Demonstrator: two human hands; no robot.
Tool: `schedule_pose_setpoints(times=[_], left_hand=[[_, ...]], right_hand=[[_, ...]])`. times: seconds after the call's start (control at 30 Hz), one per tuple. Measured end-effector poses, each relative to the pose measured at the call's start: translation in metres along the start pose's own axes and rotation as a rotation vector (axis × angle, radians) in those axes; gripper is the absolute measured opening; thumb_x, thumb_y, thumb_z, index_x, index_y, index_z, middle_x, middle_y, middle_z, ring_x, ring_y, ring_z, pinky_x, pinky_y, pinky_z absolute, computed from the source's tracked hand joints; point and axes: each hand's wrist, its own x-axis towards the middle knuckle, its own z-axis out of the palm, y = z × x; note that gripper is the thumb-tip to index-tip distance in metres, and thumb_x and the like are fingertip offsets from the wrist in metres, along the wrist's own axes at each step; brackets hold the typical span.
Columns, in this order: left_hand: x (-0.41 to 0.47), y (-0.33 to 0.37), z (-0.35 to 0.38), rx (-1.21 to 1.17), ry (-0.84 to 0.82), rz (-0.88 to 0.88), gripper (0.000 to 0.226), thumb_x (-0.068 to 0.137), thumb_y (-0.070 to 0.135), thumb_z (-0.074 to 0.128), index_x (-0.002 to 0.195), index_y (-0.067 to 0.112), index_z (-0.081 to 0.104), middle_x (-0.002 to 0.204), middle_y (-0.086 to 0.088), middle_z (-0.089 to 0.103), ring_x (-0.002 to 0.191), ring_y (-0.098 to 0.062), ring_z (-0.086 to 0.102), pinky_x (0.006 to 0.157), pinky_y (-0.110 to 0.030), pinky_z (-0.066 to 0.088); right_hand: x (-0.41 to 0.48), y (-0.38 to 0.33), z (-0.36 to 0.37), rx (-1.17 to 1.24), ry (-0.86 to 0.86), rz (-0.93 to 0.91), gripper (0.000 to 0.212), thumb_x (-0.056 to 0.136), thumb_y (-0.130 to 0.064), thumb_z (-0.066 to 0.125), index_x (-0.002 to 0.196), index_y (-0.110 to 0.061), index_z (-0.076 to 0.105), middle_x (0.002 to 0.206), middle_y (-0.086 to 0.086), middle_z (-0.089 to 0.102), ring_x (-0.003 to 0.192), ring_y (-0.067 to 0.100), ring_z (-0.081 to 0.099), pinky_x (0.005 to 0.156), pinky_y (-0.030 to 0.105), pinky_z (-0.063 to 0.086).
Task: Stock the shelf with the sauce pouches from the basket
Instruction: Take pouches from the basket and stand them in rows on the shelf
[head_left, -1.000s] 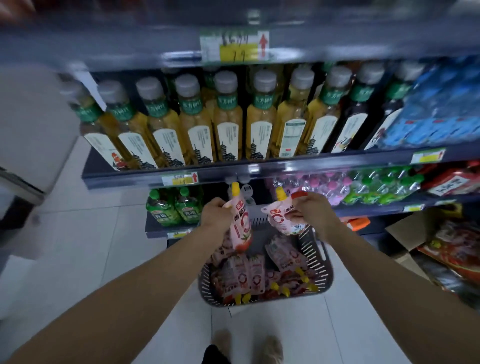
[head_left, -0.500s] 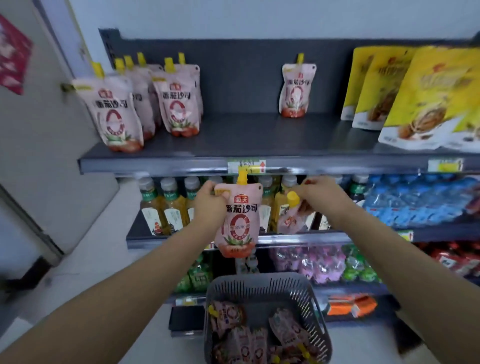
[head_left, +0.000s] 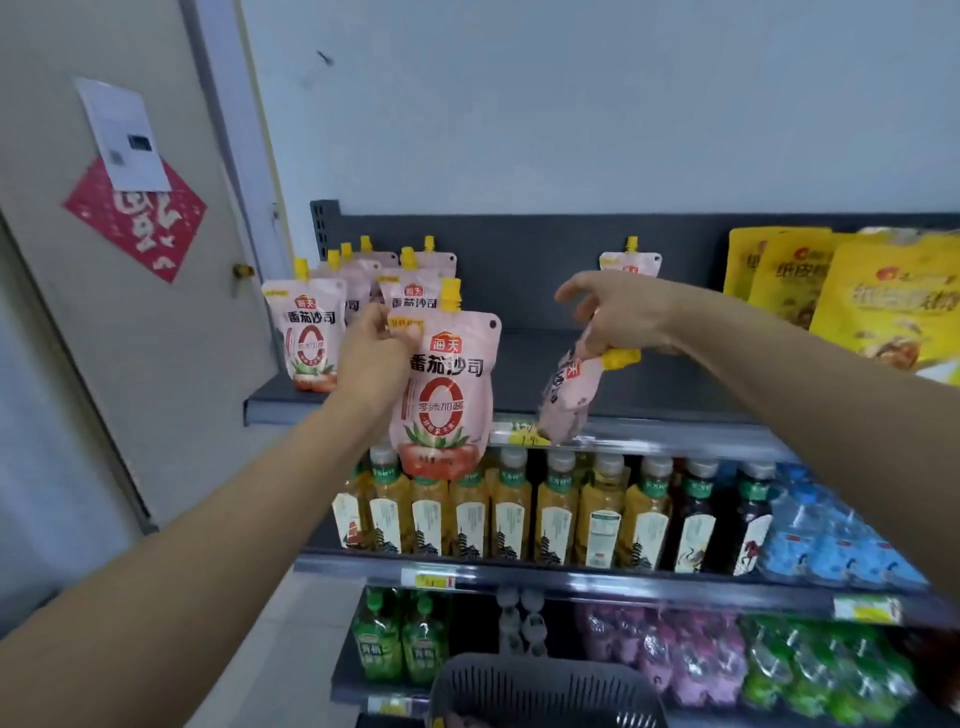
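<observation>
My left hand (head_left: 375, 358) grips the top corner of a pink sauce pouch (head_left: 445, 395) with a yellow cap, held upright before the dark top shelf (head_left: 649, 421). My right hand (head_left: 618, 317) holds a second pink pouch (head_left: 569, 395) near its yellow cap, and the pouch hangs tilted over the shelf's front edge. Several matching pouches (head_left: 311, 332) stand at the shelf's left end. One more pouch (head_left: 630, 262) leans on the back panel behind my right hand. The grey basket (head_left: 545, 691) shows at the bottom edge, its contents mostly out of frame.
Yellow snack bags (head_left: 878, 306) fill the top shelf's right end. Juice bottles (head_left: 514, 509) and blue packs (head_left: 836, 540) line the shelf below, with green bottles (head_left: 400, 644) and wrapped items lower down. A door (head_left: 104, 260) with a red paper square stands at left.
Both hands have risen from the basket to the top shelf, each carrying a pouch. The view tilted up, so the basket dropped to the bottom edge.
</observation>
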Motion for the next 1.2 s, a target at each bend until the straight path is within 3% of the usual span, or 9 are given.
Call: schedule_pose_setpoints(times=[0.07, 0.17, 0.27, 0.4, 0.6, 0.7, 0.8, 1.03, 1.2], left_hand=[[0.009, 0.006, -0.003, -0.008, 0.029, 0.026, 0.015, 0.095, 0.009, 0.049, 0.106, 0.017, 0.054, 0.083, 0.006, 0.065, 0.070, -0.007, 0.064, 0.047, -0.019, 0.054], [0.027, 0.009, -0.006, 0.010, 0.050, 0.044, 0.012, 0.094, 0.009, 0.049, 0.096, 0.020, 0.055, 0.084, 0.001, 0.066, 0.073, -0.013, 0.065, 0.061, -0.029, 0.058], [0.049, 0.008, -0.009, -0.015, 0.040, 0.047, 0.019, 0.094, 0.009, 0.049, 0.084, 0.025, 0.053, 0.084, -0.002, 0.066, 0.075, -0.017, 0.065, 0.070, -0.037, 0.057], [0.081, 0.006, -0.010, -0.038, 0.032, 0.052, 0.012, 0.095, 0.010, 0.048, 0.089, 0.020, 0.051, 0.080, 0.000, 0.064, 0.070, -0.013, 0.063, 0.063, -0.030, 0.055], [0.126, -0.015, -0.009, -0.036, -0.020, 0.007, 0.009, 0.095, 0.012, 0.048, 0.093, 0.020, 0.050, 0.086, -0.004, 0.066, 0.078, -0.019, 0.065, 0.074, -0.040, 0.057], [0.144, -0.032, -0.011, -0.010, -0.030, -0.009, 0.010, 0.093, 0.014, 0.051, 0.103, 0.018, 0.052, 0.094, -0.008, 0.069, 0.086, -0.027, 0.068, 0.079, -0.047, 0.057], [0.156, -0.042, -0.011, -0.038, -0.047, -0.025, 0.019, 0.094, 0.009, 0.049, 0.112, 0.013, 0.052, 0.102, -0.011, 0.068, 0.086, -0.023, 0.068, 0.071, -0.038, 0.058], [0.173, -0.063, -0.015, -0.024, -0.052, -0.065, 0.017, 0.094, 0.005, 0.047, 0.107, 0.015, 0.054, 0.110, -0.012, 0.066, 0.098, -0.024, 0.065, 0.080, -0.038, 0.057], [0.176, -0.066, -0.023, -0.023, -0.132, -0.095, 0.027, 0.093, 0.000, 0.045, 0.104, 0.022, 0.056, 0.110, -0.010, 0.066, 0.103, -0.024, 0.063, 0.087, -0.041, 0.054]], right_hand=[[0.009, -0.014, -0.003, -0.221, 0.050, -0.064, 0.065, 0.084, -0.001, 0.059, 0.143, -0.013, 0.034, 0.142, 0.009, 0.044, 0.125, 0.027, 0.047, 0.091, 0.029, 0.043], [0.026, -0.027, -0.005, -0.400, 0.120, -0.086, 0.058, 0.085, 0.002, 0.051, 0.140, -0.009, 0.037, 0.142, 0.011, 0.045, 0.126, 0.029, 0.046, 0.094, 0.031, 0.043], [0.046, -0.035, -0.004, -0.464, 0.175, -0.084, 0.044, 0.085, 0.003, 0.050, 0.128, -0.006, 0.052, 0.128, 0.014, 0.055, 0.110, 0.032, 0.057, 0.087, 0.037, 0.052], [0.072, -0.040, 0.002, -0.595, 0.259, -0.129, 0.025, 0.087, -0.003, 0.050, 0.109, -0.012, 0.058, 0.112, 0.011, 0.060, 0.093, 0.029, 0.060, 0.069, 0.034, 0.048], [0.114, -0.039, 0.013, -0.811, 0.295, -0.210, 0.033, 0.085, 0.002, 0.048, 0.108, -0.020, 0.060, 0.110, 0.003, 0.064, 0.099, 0.024, 0.056, 0.090, 0.035, 0.033], [0.132, -0.035, 0.020, -0.844, 0.299, -0.228, 0.037, 0.084, 0.005, 0.045, 0.105, -0.021, 0.062, 0.106, 0.000, 0.065, 0.093, 0.023, 0.055, 0.094, 0.037, 0.031], [0.148, -0.030, 0.026, -0.844, 0.284, -0.212, 0.037, 0.084, 0.006, 0.045, 0.103, -0.021, 0.063, 0.104, -0.001, 0.066, 0.090, 0.022, 0.055, 0.097, 0.037, 0.030], [0.174, -0.020, 0.036, -0.711, 0.299, -0.158, 0.036, 0.087, 0.001, 0.040, 0.105, -0.024, 0.060, 0.101, 0.002, 0.069, 0.100, 0.025, 0.056, 0.102, 0.037, 0.022], [0.185, -0.011, 0.047, -0.662, 0.314, -0.154, 0.031, 0.092, -0.019, 0.048, 0.121, -0.023, 0.056, 0.132, 0.006, 0.048, 0.128, 0.029, 0.029, 0.102, 0.044, 0.028]])
